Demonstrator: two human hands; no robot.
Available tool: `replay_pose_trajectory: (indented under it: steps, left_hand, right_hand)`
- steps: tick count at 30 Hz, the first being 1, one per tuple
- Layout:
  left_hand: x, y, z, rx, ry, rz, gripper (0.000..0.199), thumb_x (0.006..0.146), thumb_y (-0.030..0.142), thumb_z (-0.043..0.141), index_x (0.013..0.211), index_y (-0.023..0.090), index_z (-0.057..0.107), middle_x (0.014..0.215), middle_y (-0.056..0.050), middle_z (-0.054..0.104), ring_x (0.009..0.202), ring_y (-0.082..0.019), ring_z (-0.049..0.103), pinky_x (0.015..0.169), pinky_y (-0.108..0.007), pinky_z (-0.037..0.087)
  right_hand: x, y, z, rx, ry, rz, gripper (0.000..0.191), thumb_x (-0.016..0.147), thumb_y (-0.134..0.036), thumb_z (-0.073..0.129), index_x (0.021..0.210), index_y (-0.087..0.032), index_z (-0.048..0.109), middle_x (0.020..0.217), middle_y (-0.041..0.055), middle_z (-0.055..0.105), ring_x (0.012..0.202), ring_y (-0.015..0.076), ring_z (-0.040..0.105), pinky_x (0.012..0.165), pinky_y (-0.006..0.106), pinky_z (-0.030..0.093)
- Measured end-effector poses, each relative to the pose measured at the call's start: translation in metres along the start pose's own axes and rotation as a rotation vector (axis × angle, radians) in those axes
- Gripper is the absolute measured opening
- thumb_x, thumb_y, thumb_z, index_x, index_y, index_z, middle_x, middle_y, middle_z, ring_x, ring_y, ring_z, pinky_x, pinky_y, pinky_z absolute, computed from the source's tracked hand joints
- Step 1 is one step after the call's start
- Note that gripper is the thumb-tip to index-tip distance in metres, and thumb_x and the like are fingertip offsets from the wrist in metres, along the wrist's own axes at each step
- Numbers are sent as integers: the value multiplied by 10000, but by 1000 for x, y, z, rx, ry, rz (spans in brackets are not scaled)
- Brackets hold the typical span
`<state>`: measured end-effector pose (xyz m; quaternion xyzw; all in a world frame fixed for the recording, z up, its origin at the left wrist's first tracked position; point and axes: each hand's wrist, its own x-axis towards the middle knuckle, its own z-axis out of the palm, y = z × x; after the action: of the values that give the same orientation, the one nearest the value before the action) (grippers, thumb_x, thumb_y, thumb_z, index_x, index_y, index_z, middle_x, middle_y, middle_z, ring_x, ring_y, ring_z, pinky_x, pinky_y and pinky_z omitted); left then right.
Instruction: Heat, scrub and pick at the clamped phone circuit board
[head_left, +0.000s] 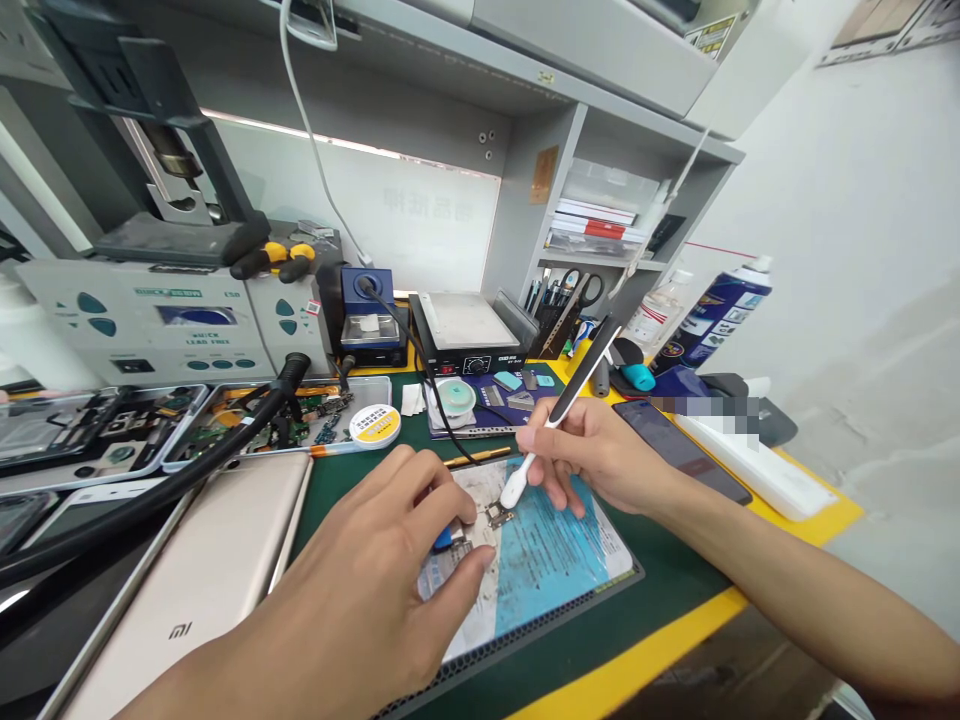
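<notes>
Grey shelf unit [517,210] and white wall [847,210] rise beyond the blue-and-white work pad [559,560], which lies on a green mat [581,658] on the yellow-edged worktop [645,657]. Near the upper middle of the pad sits a small circuit board [499,515], its finer details too small to make out. Coming in over the pad's right part, the right hand [581,450] has its grip clamped on a black-and-white toothbrush [574,385], slanted so that its white head points down at the board; whether the bristles touch it, I cannot tell. Over the pad's left part, the left hand [397,560] is bent, thumb and index fingertip apart, with a blue-and-metal piece [450,538] beneath its fingers; whether that grip holds the piece is hidden. Left of the pad lies a gold Mi phone [217,560], face down, and behind that side a yellow-and-white round tin [375,427]. Farther back left of the pad stands a QUICK lead-free rework station [202,350] with a thick black hose [225,450]. Behind the pad stands a heating plate [465,320]. Right of the pad lies a dark phone [675,450], with a blue spray can [712,315] beyond it.
</notes>
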<state>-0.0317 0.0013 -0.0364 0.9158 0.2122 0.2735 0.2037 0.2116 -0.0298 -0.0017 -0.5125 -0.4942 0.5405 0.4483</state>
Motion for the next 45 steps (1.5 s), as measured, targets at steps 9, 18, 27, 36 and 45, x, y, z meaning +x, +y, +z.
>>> replay_pose_trajectory:
  steps: [9, 18, 27, 36, 45]
  left_hand:
    - [0, -1, 2, -11, 10, -9, 77, 999, 270, 543, 994, 214, 595, 999, -46, 558, 886, -211, 554, 747, -355, 456]
    - [-1, -1, 1, -6, 13, 7, 67, 998, 263, 547, 1008, 218, 596, 1003, -42, 555, 878, -207, 557, 743, -353, 457]
    - [-1, -1, 1, -6, 32, 12, 58, 990, 260, 555, 990, 215, 593, 995, -43, 557, 874, -210, 550, 731, -349, 456]
    - [-2, -2, 2, -15, 28, 6, 53, 989, 262, 562, 1000, 219, 590, 991, -43, 560, 883, -213, 551, 744, -351, 455]
    - [-1, -1, 1, -10, 20, 1, 69, 996, 271, 542, 999, 218, 588, 994, -45, 554, 875, -210, 550, 726, -349, 465]
  right_hand:
    - [1, -1, 1, 51, 42, 14, 329, 706, -332, 895, 691, -154, 618, 545, 3, 698, 346, 122, 587, 258, 170, 463]
    - [0, -1, 0, 43, 21, 20, 320, 692, -318, 899, 685, -148, 627, 549, 13, 705, 346, 122, 588, 258, 165, 462]
    - [0, -3, 1, 52, 86, 58, 325, 670, -311, 891, 689, -159, 604, 528, -2, 673, 340, 131, 578, 236, 181, 455]
    - [1, -5, 1, 64, 111, 74, 332, 673, -307, 885, 670, -166, 585, 522, -8, 658, 337, 126, 566, 232, 178, 449]
    - [-1, -4, 2, 73, 88, 37, 335, 690, -314, 883, 675, -160, 587, 546, -1, 680, 342, 110, 568, 255, 158, 451]
